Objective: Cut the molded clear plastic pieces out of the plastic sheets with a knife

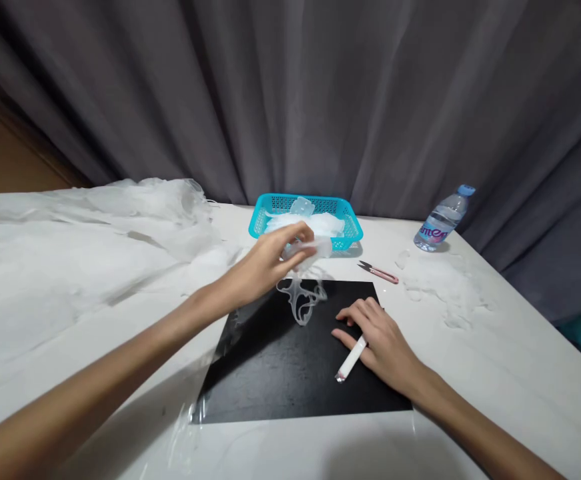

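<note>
My left hand (275,257) is raised just in front of the blue basket, thumb and fingers pinched on a translucent white plastic piece (321,248). Below it, a thin curly translucent scrap (301,307) shows over the far part of the black mat (270,373); I cannot tell whether it hangs from the held piece. My right hand (377,343) rests low over the mat's right side, closed around a slim white-wrapped stick tool (351,360). One end of the stick points toward me; its other end is hidden in the hand.
The blue basket (355,233) holds white translucent pieces. Pink-handled thread snips (379,272) lie right of it, near a water bottle (441,220). Translucent scraps (445,287) are scattered at the right. A big heap of whitish sheeting (80,260) covers the left; a grey curtain (290,93) hangs behind.
</note>
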### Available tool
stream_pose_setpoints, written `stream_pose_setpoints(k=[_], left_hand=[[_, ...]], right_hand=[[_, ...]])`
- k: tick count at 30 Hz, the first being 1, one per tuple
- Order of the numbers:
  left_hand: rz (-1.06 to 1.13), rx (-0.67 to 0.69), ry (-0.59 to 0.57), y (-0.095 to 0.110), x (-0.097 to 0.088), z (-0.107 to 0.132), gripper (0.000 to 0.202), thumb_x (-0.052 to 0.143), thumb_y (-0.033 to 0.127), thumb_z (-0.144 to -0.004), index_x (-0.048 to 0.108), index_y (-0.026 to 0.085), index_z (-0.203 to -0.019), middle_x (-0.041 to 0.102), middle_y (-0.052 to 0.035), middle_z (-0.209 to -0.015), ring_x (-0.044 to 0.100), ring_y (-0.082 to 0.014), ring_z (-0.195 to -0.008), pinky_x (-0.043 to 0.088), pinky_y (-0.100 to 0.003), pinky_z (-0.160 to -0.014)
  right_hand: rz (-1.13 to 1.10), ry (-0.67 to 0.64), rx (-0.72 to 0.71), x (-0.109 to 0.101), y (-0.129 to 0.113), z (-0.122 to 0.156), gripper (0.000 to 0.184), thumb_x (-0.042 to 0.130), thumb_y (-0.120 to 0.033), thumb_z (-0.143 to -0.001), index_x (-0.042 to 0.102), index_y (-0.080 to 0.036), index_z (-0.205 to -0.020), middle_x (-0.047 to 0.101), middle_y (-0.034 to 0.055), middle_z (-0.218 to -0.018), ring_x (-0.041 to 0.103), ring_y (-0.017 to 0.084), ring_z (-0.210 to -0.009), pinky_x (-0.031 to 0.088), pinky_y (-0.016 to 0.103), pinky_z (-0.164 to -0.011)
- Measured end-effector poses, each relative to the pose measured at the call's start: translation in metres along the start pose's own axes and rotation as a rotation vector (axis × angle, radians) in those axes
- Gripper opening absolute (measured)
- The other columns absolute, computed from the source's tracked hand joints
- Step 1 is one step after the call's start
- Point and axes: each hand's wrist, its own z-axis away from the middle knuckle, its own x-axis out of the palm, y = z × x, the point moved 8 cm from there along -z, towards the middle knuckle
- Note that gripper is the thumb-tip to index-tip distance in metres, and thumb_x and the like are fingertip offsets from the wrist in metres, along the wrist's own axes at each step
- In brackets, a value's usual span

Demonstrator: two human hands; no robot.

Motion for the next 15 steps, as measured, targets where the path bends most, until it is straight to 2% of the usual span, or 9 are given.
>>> stream_pose_setpoints(k=[1, 2, 4, 5, 8, 11, 13, 15], left_hand=[[-0.01, 0.007, 0.054, 0.001, -0.009, 0.0, 0.019, 0.06, 0.04, -0.106, 0.063, 0.021, -0.107, 0.07, -0.0021, -0.103, 0.066, -0.0174, -0.091, 0.051, -0.027, -0.077], [-0.024, 0.019, 0.106, 0.003, -0.016, 0.002, 0.018, 0.06, 0.039, -0.106, 0.063, 0.021, -0.108, 0.07, -0.002, -0.103, 0.067, -0.0173, -0.092, 0.052, -0.026, -0.077], [-0.08, 0.072, 0.148, 0.013, -0.015, 0.017, 0.015, 0.059, 0.035, -0.107, 0.063, 0.022, -0.112, 0.07, -0.0036, -0.11, 0.068, -0.0188, -0.1, 0.055, -0.028, -0.082], [-0.119, 0.112, 0.112, 0.02, -0.005, 0.029, 0.014, 0.057, 0.032, -0.108, 0.062, 0.022, -0.116, 0.069, -0.0052, -0.116, 0.068, -0.0202, -0.106, 0.056, -0.029, -0.085], [-0.276, 0.181, -0.081, 0.036, 0.044, 0.073, 0.014, 0.052, 0.024, -0.108, 0.062, 0.021, -0.116, 0.065, -0.0104, -0.131, 0.066, -0.0253, -0.117, 0.057, -0.036, -0.092], [-0.265, 0.145, -0.228, 0.04, 0.082, 0.107, 0.021, 0.055, 0.038, -0.108, 0.063, 0.019, -0.115, 0.067, -0.0124, -0.123, 0.067, -0.0281, -0.111, 0.058, -0.041, -0.092], [-0.192, 0.093, -0.287, 0.037, 0.09, 0.116, 0.036, 0.063, 0.051, -0.102, 0.062, 0.018, -0.116, 0.067, -0.0124, -0.123, 0.065, -0.0299, -0.113, 0.056, -0.043, -0.097], [-0.102, 0.036, -0.331, 0.032, 0.088, 0.116, 0.041, 0.066, 0.057, -0.098, 0.063, 0.02, -0.116, 0.067, -0.0103, -0.124, 0.064, -0.0287, -0.115, 0.053, -0.042, -0.101]], right_hand=[[0.015, 0.004, -0.001, 0.001, 0.001, -0.002, 0.004, 0.063, -0.027, -0.104, 0.062, -0.023, -0.103, 0.064, 0.0035, -0.09, 0.059, 0.023, -0.085, 0.049, 0.036, -0.074], [0.021, 0.025, 0.009, 0.001, 0.003, -0.003, 0.008, 0.06, -0.024, -0.105, 0.063, -0.022, -0.098, 0.064, 0.0033, -0.088, 0.058, 0.022, -0.084, 0.047, 0.036, -0.073], [0.016, 0.095, 0.057, -0.005, 0.01, -0.005, 0.013, 0.055, -0.022, -0.107, 0.063, -0.022, -0.096, 0.064, 0.0034, -0.085, 0.058, 0.022, -0.082, 0.046, 0.036, -0.073], [0.01, 0.132, 0.082, -0.01, 0.014, -0.005, 0.014, 0.054, -0.023, -0.107, 0.063, -0.021, -0.096, 0.065, 0.0038, -0.086, 0.058, 0.022, -0.082, 0.046, 0.036, -0.074], [-0.015, 0.21, 0.138, -0.025, 0.021, -0.003, 0.016, 0.051, -0.026, -0.108, 0.063, -0.022, -0.098, 0.068, 0.0055, -0.092, 0.059, 0.023, -0.086, 0.046, 0.038, -0.079], [-0.046, 0.235, 0.161, -0.035, 0.02, 0.001, 0.019, 0.05, -0.028, -0.109, 0.065, -0.022, -0.099, 0.068, 0.0055, -0.091, 0.058, 0.023, -0.086, 0.046, 0.039, -0.079], [-0.079, 0.228, 0.144, -0.037, 0.014, 0.003, 0.021, 0.048, -0.029, -0.11, 0.066, -0.022, -0.1, 0.067, 0.0055, -0.089, 0.056, 0.023, -0.084, 0.045, 0.039, -0.078], [-0.135, 0.212, 0.089, -0.037, 0.004, 0.005, 0.026, 0.043, -0.028, -0.111, 0.067, -0.022, -0.102, 0.067, 0.0061, -0.09, 0.057, 0.023, -0.086, 0.046, 0.04, -0.079]])
